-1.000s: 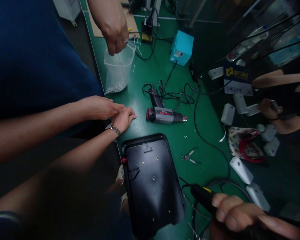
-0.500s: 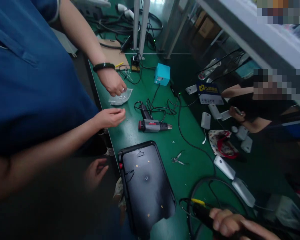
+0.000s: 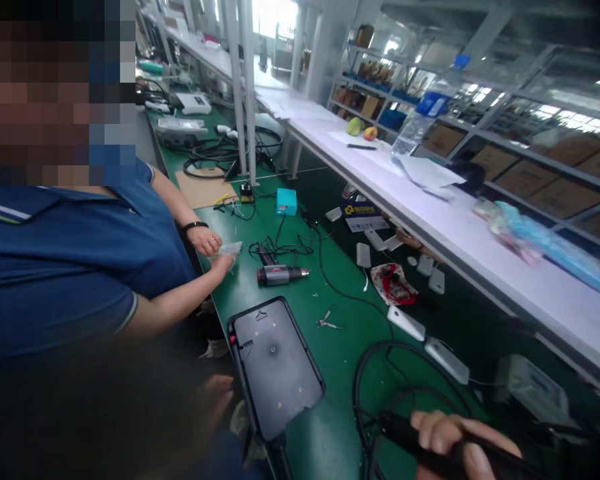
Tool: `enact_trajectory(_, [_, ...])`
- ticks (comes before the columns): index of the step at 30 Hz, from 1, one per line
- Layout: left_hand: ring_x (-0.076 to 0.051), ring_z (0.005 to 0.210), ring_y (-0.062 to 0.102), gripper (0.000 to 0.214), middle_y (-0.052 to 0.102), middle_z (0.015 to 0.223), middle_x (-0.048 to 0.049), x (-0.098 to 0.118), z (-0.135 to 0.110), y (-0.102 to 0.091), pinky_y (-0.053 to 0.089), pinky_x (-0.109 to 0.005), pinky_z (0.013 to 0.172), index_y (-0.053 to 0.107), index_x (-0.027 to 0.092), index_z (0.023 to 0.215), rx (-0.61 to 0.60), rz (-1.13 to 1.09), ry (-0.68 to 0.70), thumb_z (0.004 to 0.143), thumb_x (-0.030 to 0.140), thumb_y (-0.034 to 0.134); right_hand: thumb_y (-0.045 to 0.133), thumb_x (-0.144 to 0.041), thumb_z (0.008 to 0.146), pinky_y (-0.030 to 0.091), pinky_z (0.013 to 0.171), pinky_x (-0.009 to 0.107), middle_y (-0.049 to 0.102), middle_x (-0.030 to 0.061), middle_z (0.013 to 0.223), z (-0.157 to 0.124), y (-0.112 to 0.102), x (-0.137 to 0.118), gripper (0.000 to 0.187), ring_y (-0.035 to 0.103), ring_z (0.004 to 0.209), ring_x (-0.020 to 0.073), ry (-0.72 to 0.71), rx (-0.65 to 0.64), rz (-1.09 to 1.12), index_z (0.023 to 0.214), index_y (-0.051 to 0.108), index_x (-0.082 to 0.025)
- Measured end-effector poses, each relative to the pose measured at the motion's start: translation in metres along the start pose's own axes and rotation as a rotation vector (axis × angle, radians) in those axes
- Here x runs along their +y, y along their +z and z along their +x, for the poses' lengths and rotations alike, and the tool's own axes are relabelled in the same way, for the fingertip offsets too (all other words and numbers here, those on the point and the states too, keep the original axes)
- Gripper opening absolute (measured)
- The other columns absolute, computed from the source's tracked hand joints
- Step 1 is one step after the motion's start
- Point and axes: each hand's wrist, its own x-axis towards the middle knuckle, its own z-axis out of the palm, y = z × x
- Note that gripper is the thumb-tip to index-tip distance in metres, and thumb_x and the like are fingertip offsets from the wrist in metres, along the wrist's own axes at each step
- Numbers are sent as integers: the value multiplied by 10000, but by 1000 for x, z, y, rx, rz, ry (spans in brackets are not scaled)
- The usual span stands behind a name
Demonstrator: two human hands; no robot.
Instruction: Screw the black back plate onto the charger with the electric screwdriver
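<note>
Right hand: the right hand (image 3: 455,443), at 5 o'clock in the head view, was closed around a dark powered driver (image 3: 405,432); its tip was out of clear sight.
Left hand: the left hand (image 3: 215,393), at 7 o'clock, lay just beside the near left edge of the black panel (image 3: 275,367), fingers loosely spread and gripping nothing.
Work piece: the black panel lay flat on the green bench (image 3: 340,347), centre low, well apart from the driver.
Cabling: a black cable (image 3: 380,353) looped on the bench between panel and driver.
Neighbour: a co-worker's hands (image 3: 215,253) at 10 o'clock touched a small clear bag (image 3: 230,249).
Loose tools: a heat gun (image 3: 280,274) lay at 12 o'clock of the panel; small pliers (image 3: 327,321) lay at its 2 o'clock.
Risk, judged: the panel overhung the near edge unsteadied; a push from the driver could slide it off.
Risk, judged: the looped cable could snag and drag the pliers.
</note>
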Motion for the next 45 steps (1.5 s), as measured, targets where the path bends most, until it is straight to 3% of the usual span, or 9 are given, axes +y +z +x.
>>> enact_trajectory(3, [-246,918,724,414,758,1036,-44,18,-26,5,593,-345,864,729,267,981,-13,12,18,721,575,633,623,-284,837,513,638,339,562,-44,581,-10,-9,-15,183,538,554,141,71,180,-14,1001,574,-221])
enact_trajectory(6, [-255,946,720,442,759,1026,-52,28,-45,10,585,-349,889,722,254,989,-24,25,29,721,591,621,675,-357,838,515,806,357,587,-64,662,-28,-25,-6,228,590,666,129,297,338,-123,995,565,-233])
enact_trajectory(12, [-314,930,724,352,763,950,-16,36,-56,17,599,-446,850,725,362,911,-50,32,58,682,606,617,800,-472,698,489,810,309,706,15,907,-74,-53,49,493,644,869,171,606,345,-324,1065,650,-181])
enact_trajectory(20, [-292,938,726,305,755,929,-26,45,-13,8,579,-468,895,721,375,839,-165,82,155,670,601,606,857,-530,534,526,962,411,737,127,1083,-105,-41,102,672,672,1057,290,692,355,-418,1046,696,-125])
enact_trajectory(26, [-303,846,732,228,734,778,1,58,25,-18,587,-454,830,713,374,742,-222,146,230,651,558,615,857,-530,530,491,1010,433,740,113,1034,-105,-30,109,629,662,1050,302,659,340,-500,984,721,-116])
enact_trajectory(31, [-289,833,727,225,742,807,6,77,44,-18,591,-412,782,717,372,758,-224,212,318,747,537,563,816,-560,599,535,957,410,740,102,1002,-113,-30,110,624,689,996,278,651,335,-522,1025,688,-123])
enact_trajectory(34, [-268,849,711,254,742,853,-1,96,57,-2,581,-389,785,720,357,832,-230,282,386,824,532,536,799,-550,638,535,969,418,736,99,1012,-118,-33,109,604,692,1005,277,654,330,-539,1053,663,-133])
enact_trajectory(38, [-279,1024,639,271,728,1004,-43,125,96,41,486,-441,975,695,268,938,-203,423,502,892,469,520,766,-540,688,541,962,401,730,96,1046,-119,-43,105,554,687,1028,269,649,329,-564,1059,646,-148])
enact_trajectory(45, [-242,1075,611,269,674,1145,-79,157,227,149,487,-432,966,662,176,1124,-296,705,522,858,208,649,761,-512,703,527,979,412,744,77,992,-105,-77,102,512,692,995,267,682,347,-591,1059,645,-163])
